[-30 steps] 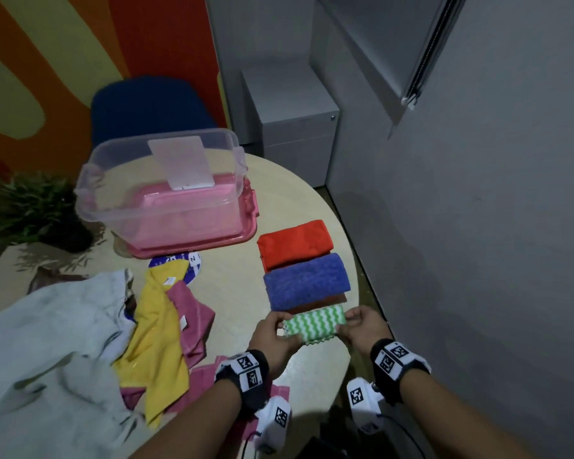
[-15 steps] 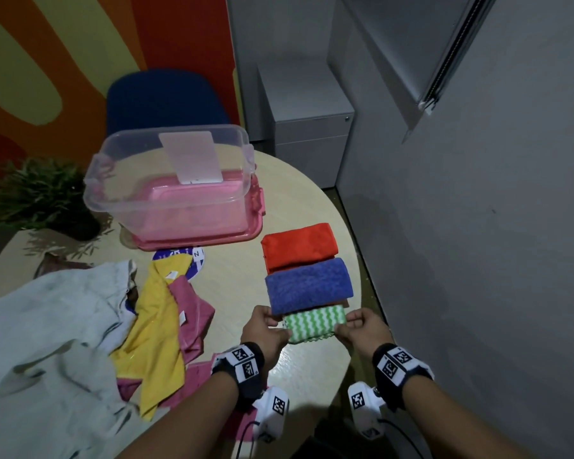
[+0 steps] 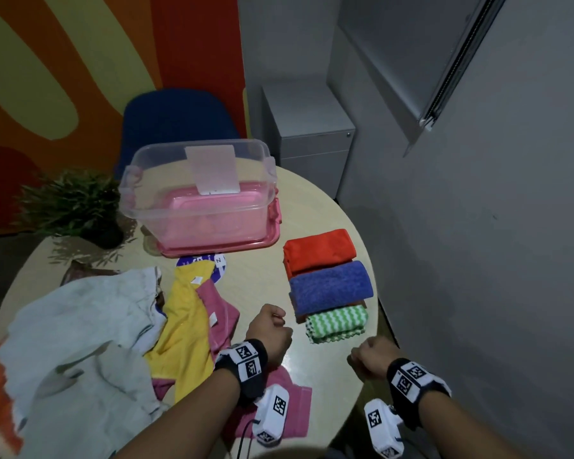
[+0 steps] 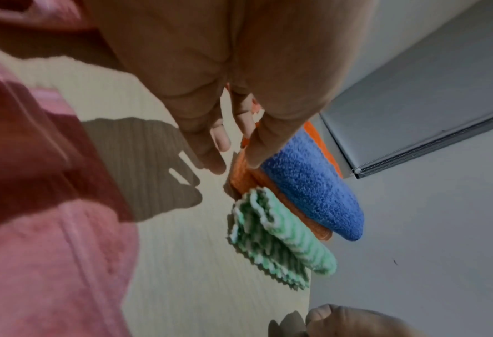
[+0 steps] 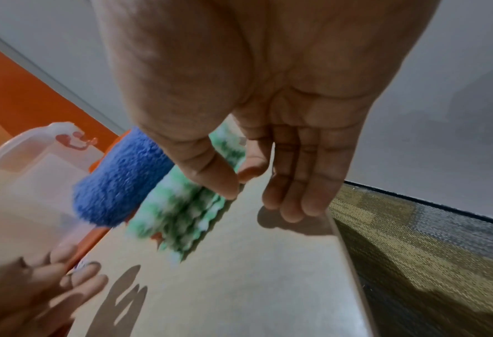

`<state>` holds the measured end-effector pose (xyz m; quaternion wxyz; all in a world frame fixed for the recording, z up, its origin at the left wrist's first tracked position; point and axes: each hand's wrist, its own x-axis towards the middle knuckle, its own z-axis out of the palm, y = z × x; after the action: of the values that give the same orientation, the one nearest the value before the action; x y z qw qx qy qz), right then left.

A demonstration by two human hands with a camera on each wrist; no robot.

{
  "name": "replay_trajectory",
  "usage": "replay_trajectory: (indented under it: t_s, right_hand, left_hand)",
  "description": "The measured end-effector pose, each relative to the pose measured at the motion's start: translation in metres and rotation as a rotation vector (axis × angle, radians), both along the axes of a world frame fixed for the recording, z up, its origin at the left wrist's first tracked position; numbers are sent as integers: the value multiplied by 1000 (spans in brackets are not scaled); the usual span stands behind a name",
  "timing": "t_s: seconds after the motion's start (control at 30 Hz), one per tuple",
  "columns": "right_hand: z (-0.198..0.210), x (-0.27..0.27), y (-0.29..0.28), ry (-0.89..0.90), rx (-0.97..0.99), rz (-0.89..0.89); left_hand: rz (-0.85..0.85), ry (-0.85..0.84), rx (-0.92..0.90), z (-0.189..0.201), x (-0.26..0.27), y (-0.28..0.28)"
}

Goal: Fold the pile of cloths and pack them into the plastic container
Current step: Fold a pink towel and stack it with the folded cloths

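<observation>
Three folded cloths lie in a row at the table's right: red (image 3: pixel 318 250), blue (image 3: pixel 330 286) and green-and-white (image 3: pixel 337 323). A brown-orange cloth shows under the blue one. The clear plastic container (image 3: pixel 199 190) stands behind them on a pink lid. Unfolded white (image 3: pixel 80 342), yellow (image 3: pixel 186 326) and pink (image 3: pixel 219 313) cloths lie in a pile at the left. My left hand (image 3: pixel 275 321) hovers left of the green cloth and holds nothing. My right hand (image 3: pixel 362 356) is just below that cloth near the table edge, also holding nothing. Both wrist views show relaxed fingers (image 4: pixel 216 146) (image 5: pixel 285 182) clear of the green cloth (image 4: pixel 280 239) (image 5: pixel 182 209).
A potted plant (image 3: pixel 70 207) stands at the table's (image 3: pixel 312 376) back left. A blue chair (image 3: pixel 176 120) and a grey cabinet (image 3: pixel 309 127) are behind it. A grey wall runs close along the right. A purple-and-white disc (image 3: pixel 217 265) lies before the container.
Both hands have let go of the green-and-white cloth and drawn back towards me. The cloth now lies on the table in front of the blue one.
</observation>
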<state>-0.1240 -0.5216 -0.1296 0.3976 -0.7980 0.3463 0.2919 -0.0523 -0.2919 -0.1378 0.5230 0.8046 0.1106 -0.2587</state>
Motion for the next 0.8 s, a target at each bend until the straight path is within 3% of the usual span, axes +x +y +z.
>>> replay_trajectory:
  t_s: [0.13, 0.33, 0.47, 0.57, 0.73, 0.8]
  right_hand:
    - [4, -3, 43, 8, -39, 188]
    - [16, 6, 129, -220, -49, 386]
    - [10, 8, 163, -239, -76, 541]
    - [6, 5, 179, -186, -171, 676]
    - [13, 11, 183, -278, -155, 566]
    - [18, 11, 184, -262, -180, 610]
  left_hand:
    - [-157, -37, -7, 13, 0, 45]
    - [-314, -281, 332, 36, 3, 144]
    - [-333, -264, 379, 35, 1, 193]
    - [-446, -221, 318, 33, -9, 202]
    - [-567, -248, 210, 38, -22, 186]
    - [-617, -270, 220, 41, -26, 177]
